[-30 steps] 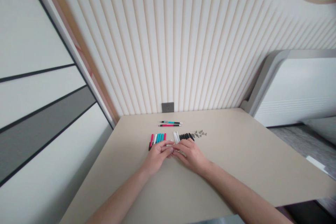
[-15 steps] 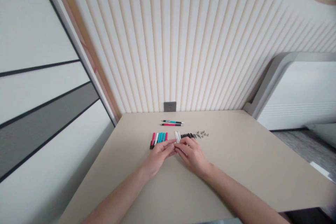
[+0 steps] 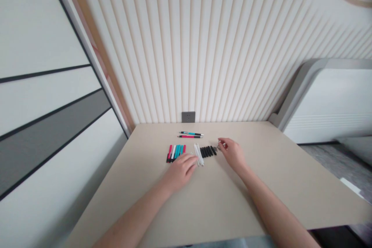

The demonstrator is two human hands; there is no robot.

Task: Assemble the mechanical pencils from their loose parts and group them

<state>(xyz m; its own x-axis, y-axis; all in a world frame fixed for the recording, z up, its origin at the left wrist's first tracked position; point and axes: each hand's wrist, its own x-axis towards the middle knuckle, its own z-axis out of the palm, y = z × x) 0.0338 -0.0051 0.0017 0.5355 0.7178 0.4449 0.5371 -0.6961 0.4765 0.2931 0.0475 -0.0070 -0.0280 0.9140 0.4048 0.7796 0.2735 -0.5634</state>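
My left hand (image 3: pixel 180 169) rests low over the desk with its fingers curled together, just left of a row of thin white pen refills (image 3: pixel 199 155). A small pale tip shows by its fingers, but what it holds is hidden. To the right, my right hand (image 3: pixel 232 153) pinches thumb and forefinger together over the small metal parts (image 3: pixel 215 148), most of which it covers. Anything in the pinch is too small to name. Between the hands lies a row of black pen grips (image 3: pixel 207 151). Pink, white and blue pen barrels (image 3: pixel 177 151) lie beyond my left hand.
Two whole pens, one blue (image 3: pixel 192 133) and one pink (image 3: pixel 190 136), lie crosswise farther back on the beige desk (image 3: pixel 130 186). A dark wall socket (image 3: pixel 188 117) sits on the ribbed wall behind. A white cabinet (image 3: pixel 43 116) flanks the desk on the left.
My hands, which met in front of the refills, have moved apart. The right one went right and onto the small metal parts; the left stayed near the barrels and turned palm-down.
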